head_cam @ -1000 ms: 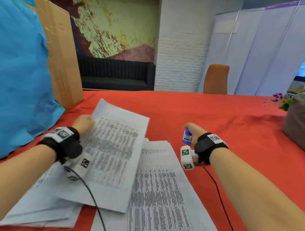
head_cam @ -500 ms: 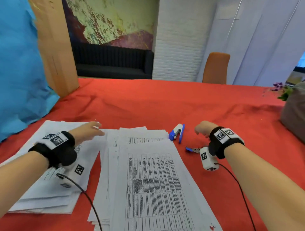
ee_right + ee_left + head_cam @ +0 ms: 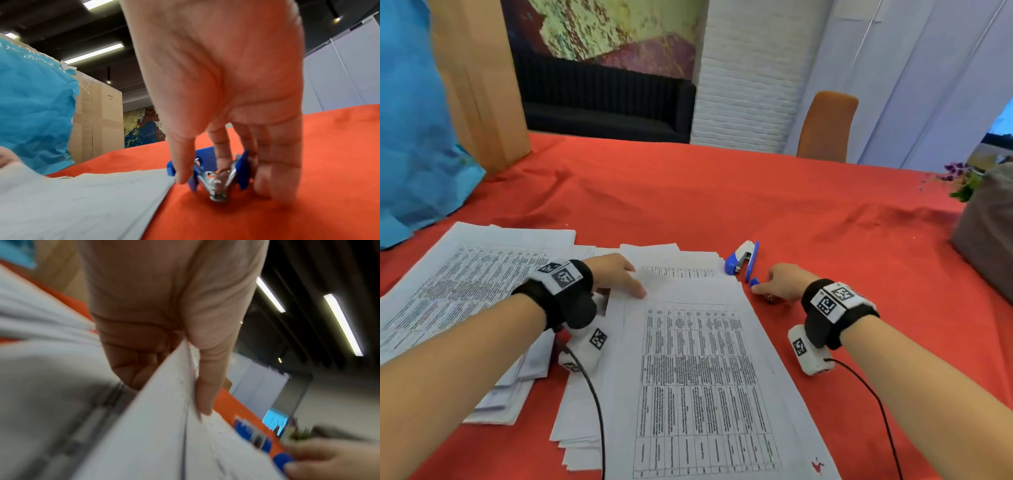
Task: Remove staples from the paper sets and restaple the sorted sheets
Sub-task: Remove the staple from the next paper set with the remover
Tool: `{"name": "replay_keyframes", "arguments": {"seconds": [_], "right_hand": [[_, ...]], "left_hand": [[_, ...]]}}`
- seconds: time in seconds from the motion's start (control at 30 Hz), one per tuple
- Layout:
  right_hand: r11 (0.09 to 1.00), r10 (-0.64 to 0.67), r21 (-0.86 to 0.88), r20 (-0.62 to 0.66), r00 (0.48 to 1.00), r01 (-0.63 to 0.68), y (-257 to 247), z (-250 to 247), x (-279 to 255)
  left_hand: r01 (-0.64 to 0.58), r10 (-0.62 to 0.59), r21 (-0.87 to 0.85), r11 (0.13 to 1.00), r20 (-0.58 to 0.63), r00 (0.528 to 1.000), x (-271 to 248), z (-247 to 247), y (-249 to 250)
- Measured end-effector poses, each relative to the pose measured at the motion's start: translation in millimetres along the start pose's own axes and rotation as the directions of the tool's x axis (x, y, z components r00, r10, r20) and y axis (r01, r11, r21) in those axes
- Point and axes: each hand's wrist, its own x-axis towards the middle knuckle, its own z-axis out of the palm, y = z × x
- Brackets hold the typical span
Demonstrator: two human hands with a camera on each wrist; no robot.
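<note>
Staple remover grasped on the counter beside the papers.

The remover (image 3: 216,175) is pinched by the right hand (image 3: 784,282), its metal claws pointing toward the wrist. The top sheet (image 3: 688,325) is gripped by the left hand (image 3: 613,274). The stapler (image 3: 743,257) lies lengthwise, pointing away.

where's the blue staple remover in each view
Head: staple remover just past the right hand's fingertips, on the red tablecloth, near side of the stapler.
Left wrist: blurred blue piece at lower right, by a fingertip.
Right wrist: low centre, thumb and fingers around it.
Shared landmark: the paper stack's edge beside it.
</note>
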Motion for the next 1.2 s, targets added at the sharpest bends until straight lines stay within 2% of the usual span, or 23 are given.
{"name": "replay_keyframes", "arguments": {"seconds": [0.03,0.1,0.17,0.2,0.23,0.27,0.33,0.4,0.5,0.57,0.63,0.67,0.77,0.87,0.97,1.1,1.2], "right_hand": [[1.000,-0.019,0.019,0.006,1.000,0.019,-2.1,-3.2,1.0],[0.993,-0.068,0.100,0.006,0.998,0.067,-5.4,-11.7,4.7],[0.934,-0.157,0.319,-0.041,0.987,0.162,-10.8,-18.2,8.4],[0.849,-0.238,0.472,-0.061,0.969,0.239,-17.4,-19.2,8.3],[0.710,-0.332,0.641,-0.058,0.941,0.290,-26.9,-18.5,5.3],[0.549,-0.426,0.782,-0.041,0.904,0.295,-37.9,-16.4,3.1],[0.333,-0.488,0.917,-0.033,0.872,0.221,-61.2,-6.3,2.0],[0.229,-0.431,0.961,-0.041,0.901,0.153,-82.5,8.4,9.2],[0.200,-0.324,0.974,-0.032,0.946,0.102,-103.7,22.8,22.2],[0.117,-0.279,0.990,-0.047,0.959,0.082,-110.9,24.9,30.5],[0.031,-0.301,0.998,-0.046,0.953,0.057,-113.5,25.9,37.4],[0.029,-0.340,0.999,-0.030,0.940,0.042,-113.6,26.5,40.0],[0.152,-0.428,0.986,0.005,0.904,0.067,-110.9,30.9,41.4],[0.247,-0.444,0.946,-0.082,0.892,0.210,-106.2,36.2,45.2],[0.398,-0.467,0.848,-0.141,0.873,0.350,-102.0,40.2,45.9],[0.651,-0.468,0.564,-0.228,0.854,0.507,-99.7,34.6,36.0],[0.752,-0.524,0.273,-0.304,0.796,0.599,-105.0,24.2,26.4]], "left_hand": [[0.015,-0.007,-0.185,0.983,0.045,0.999,-0.8,-0.6,-0.3],[0.073,0.015,-0.519,0.852,0.163,0.986,-2.7,-0.6,0.1],[0.145,0.024,-0.668,0.730,0.237,0.971,-3.2,-0.2,-0.3],[0.173,0.013,-0.700,0.692,0.252,0.968,-2.9,0.4,-0.8],[0.195,-0.006,-0.720,0.666,0.256,0.967,-2.2,1.5,-2.7],[0.213,-0.017,-0.728,0.651,0.267,0.964,-0.9,3.1,-4.7],[0.234,-0.025,-0.733,0.639,0.284,0.959,3.5,6.1,-8.5],[0.220,-0.010,-0.752,0.621,0.273,0.962,5.3,9.0,-10.0],[0.187,0.043,-0.797,0.574,0.258,0.965,7.0,12.6,-11.1],[0.175,0.054,-0.811,0.558,0.246,0.968,14.6,11.6,-15.8],[0.173,0.063,-0.824,0.539,0.245,0.968,16.4,11.8,-19.5],[0.183,0.067,-0.824,0.536,0.257,0.964,16.7,11.8,-19.8],[0.195,0.070,-0.837,0.511,0.267,0.961,20.1,11.5,-23.6],[0.187,0.109,-0.849,0.494,0.274,0.956,23.4,11.2,-25.2],[0.199,0.151,-0.858,0.474,0.302,0.941,21.3,10.0,-25.7],[0.218,0.191,-0.871,0.440,0.328,0.925,16.1,8.8,-23.5],[0.233,0.214,-0.877,0.421,0.346,0.914,10.3,10.1,-19.9]]}}
